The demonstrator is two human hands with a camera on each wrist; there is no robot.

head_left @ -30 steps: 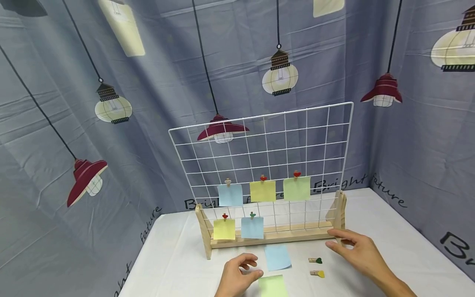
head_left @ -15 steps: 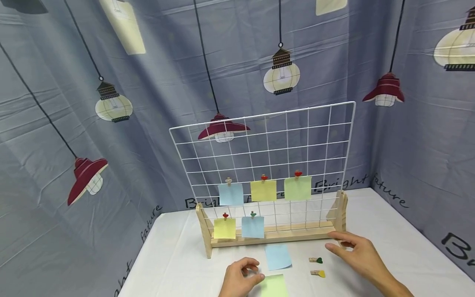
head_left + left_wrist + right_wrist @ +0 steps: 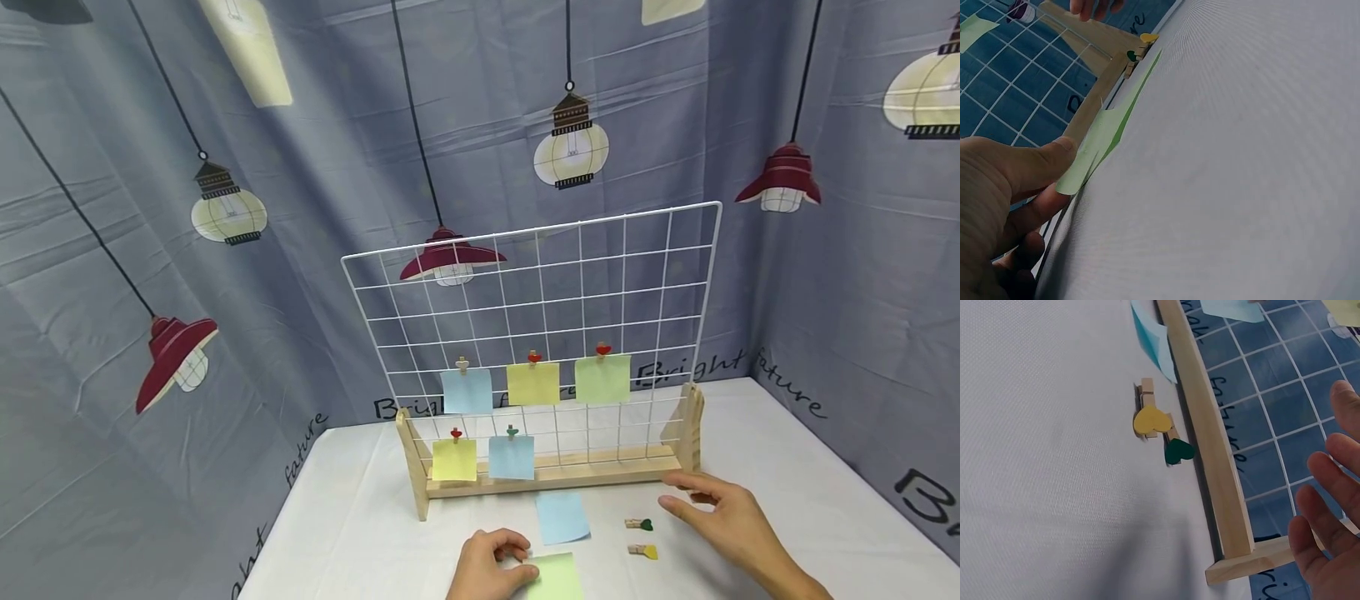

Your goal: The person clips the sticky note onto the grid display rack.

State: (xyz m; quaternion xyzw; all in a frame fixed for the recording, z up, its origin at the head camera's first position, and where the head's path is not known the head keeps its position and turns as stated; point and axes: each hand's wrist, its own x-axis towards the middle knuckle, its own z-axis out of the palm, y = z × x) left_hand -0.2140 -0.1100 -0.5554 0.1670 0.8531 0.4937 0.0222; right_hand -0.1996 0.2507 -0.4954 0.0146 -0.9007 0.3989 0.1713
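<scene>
My left hand pinches the near-left corner of a light green sticky note, thumb on top and a finger beneath. The note slants close over the white cloth in the left wrist view. My right hand holds nothing, its fingers loosely extended beside the stand's right end. Left of it, two small wooden clothespins lie on the cloth: one with a green heart, one with a yellow heart. A blue sticky note lies between the hands, one edge curling.
Behind the hands, a white wire grid stands in a wooden base. Several blue, yellow and green notes hang from it by heart clothespins. A grey-blue curtain with printed lamps encloses the white-covered table.
My left hand has moved slightly right and down onto the green note, and its thumb and finger have closed on the corner. The right hand stays nearly still.
</scene>
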